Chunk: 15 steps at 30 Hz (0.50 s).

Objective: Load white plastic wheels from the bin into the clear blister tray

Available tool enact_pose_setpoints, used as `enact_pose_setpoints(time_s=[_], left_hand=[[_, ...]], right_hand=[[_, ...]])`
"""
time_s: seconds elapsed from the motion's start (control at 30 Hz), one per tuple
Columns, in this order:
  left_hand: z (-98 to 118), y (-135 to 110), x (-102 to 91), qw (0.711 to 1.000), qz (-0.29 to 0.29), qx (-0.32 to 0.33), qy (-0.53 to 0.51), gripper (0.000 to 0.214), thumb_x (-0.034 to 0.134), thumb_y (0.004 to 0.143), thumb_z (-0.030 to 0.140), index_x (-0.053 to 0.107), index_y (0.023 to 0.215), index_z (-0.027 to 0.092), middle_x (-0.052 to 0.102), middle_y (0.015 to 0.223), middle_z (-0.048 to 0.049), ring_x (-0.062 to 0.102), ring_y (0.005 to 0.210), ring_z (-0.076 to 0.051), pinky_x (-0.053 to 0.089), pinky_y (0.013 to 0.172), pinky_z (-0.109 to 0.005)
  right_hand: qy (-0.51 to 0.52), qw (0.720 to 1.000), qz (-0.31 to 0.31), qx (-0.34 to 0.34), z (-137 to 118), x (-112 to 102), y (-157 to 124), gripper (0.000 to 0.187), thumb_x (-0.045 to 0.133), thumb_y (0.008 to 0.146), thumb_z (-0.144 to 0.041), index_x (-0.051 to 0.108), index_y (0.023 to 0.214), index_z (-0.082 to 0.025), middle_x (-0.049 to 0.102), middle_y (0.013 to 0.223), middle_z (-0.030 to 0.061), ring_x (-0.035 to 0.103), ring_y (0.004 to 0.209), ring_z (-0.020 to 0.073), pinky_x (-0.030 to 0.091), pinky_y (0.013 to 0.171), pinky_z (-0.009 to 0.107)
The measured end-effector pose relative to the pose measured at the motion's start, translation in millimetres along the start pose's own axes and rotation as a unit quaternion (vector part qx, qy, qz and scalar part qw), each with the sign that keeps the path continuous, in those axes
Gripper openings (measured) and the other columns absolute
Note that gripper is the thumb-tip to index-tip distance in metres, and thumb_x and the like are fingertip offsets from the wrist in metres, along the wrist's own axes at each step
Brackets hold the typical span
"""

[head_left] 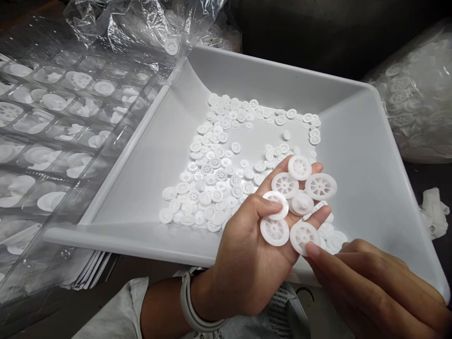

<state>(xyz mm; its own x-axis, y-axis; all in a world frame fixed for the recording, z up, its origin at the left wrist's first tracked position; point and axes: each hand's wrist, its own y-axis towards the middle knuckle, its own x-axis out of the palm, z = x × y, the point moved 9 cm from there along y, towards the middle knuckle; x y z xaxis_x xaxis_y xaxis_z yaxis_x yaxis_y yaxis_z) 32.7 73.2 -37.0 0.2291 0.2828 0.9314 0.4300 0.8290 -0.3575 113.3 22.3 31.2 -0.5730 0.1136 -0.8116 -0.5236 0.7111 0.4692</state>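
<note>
My left hand (247, 249) is palm up above a grey plastic bin (137, 188), holding several white plastic gears (285, 185) with spoked centres. Its thumb presses on one gear (273, 205) near the palm, while others rest across the fingers. My right hand (374, 287) comes in from the lower right. Its thumb and fingers pinch a spoked gear (304, 238) at the edge of the left palm. Beneath both hands, many more white gears (212, 188) lie scattered and heaped over the bin's floor.
Left of the bin are clear plastic trays (70, 117) with white parts in their pockets. Clear plastic film (141, 23) lies at the back left. A bag of white gears (416, 94) stands at the right, above a crumpled white piece (433, 214). Stacked sheets (90, 270) lie below the trays.
</note>
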Motion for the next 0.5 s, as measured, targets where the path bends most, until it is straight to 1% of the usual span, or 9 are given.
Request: enact_pose_setpoints(time_s=[0.07, 0.2, 0.33, 0.43, 0.5], left_hand=[[-0.4, 0.7, -0.5, 1.0, 0.006, -0.003, 0.0, 0.05, 0.046, 0.08, 0.014, 0.054, 0.129, 0.018, 0.065, 0.127, -0.0056, 0.054, 0.126, -0.022, 0.038, 0.112, -0.041], [-1.2, 1.6, -1.5, 1.0, 0.015, -0.009, 0.003, 0.05, 0.044, 0.081, 0.013, 0.053, 0.13, 0.019, 0.065, 0.128, -0.0055, 0.055, 0.125, -0.021, 0.04, 0.111, -0.039], [-1.3, 0.9, -0.5, 1.0, 0.008, -0.006, 0.005, 0.05, 0.045, 0.082, 0.015, 0.052, 0.131, 0.019, 0.064, 0.13, -0.0061, 0.055, 0.125, -0.02, 0.041, 0.109, -0.037], [-1.7, 0.4, -1.4, 1.0, 0.012, -0.006, 0.005, 0.049, 0.044, 0.084, 0.018, 0.051, 0.132, 0.018, 0.063, 0.131, -0.0076, 0.055, 0.125, -0.021, 0.042, 0.108, -0.037], [-2.0, 0.5, -1.8, 1.0, 0.015, -0.008, 0.003, 0.049, 0.043, 0.085, 0.021, 0.05, 0.134, 0.017, 0.062, 0.132, -0.009, 0.055, 0.125, -0.022, 0.042, 0.108, -0.038]], right_hand=[[0.026, 0.999, -0.026, -0.003, 1.6, 3.9, -5.1, 0.043, 0.059, 0.088, -0.021, 0.058, 0.131, -0.011, 0.064, 0.073, 0.0058, 0.065, 0.068, 0.015, 0.054, 0.055, 0.026], [0.032, 0.999, -0.027, 0.006, 2.1, 5.4, -4.5, 0.042, 0.057, 0.089, -0.02, 0.059, 0.13, -0.013, 0.063, 0.072, 0.0053, 0.064, 0.066, 0.0151, 0.053, 0.053, 0.026], [0.038, 0.999, -0.013, 0.029, 8.0, 2.1, -4.1, 0.041, 0.055, 0.09, -0.019, 0.059, 0.13, -0.015, 0.061, 0.07, 0.0045, 0.064, 0.065, 0.0153, 0.053, 0.054, 0.027], [0.044, 0.998, -0.042, -0.014, 4.0, 5.6, -6.7, 0.047, 0.061, 0.087, -0.02, 0.056, 0.133, -0.01, 0.064, 0.072, 0.0056, 0.064, 0.064, 0.0149, 0.054, 0.054, 0.026], [0.031, 0.999, -0.032, -0.027, 0.7, 6.2, -5.4, 0.048, 0.062, 0.087, -0.023, 0.055, 0.133, -0.011, 0.067, 0.073, 0.0054, 0.064, 0.062, 0.0143, 0.054, 0.055, 0.026]])
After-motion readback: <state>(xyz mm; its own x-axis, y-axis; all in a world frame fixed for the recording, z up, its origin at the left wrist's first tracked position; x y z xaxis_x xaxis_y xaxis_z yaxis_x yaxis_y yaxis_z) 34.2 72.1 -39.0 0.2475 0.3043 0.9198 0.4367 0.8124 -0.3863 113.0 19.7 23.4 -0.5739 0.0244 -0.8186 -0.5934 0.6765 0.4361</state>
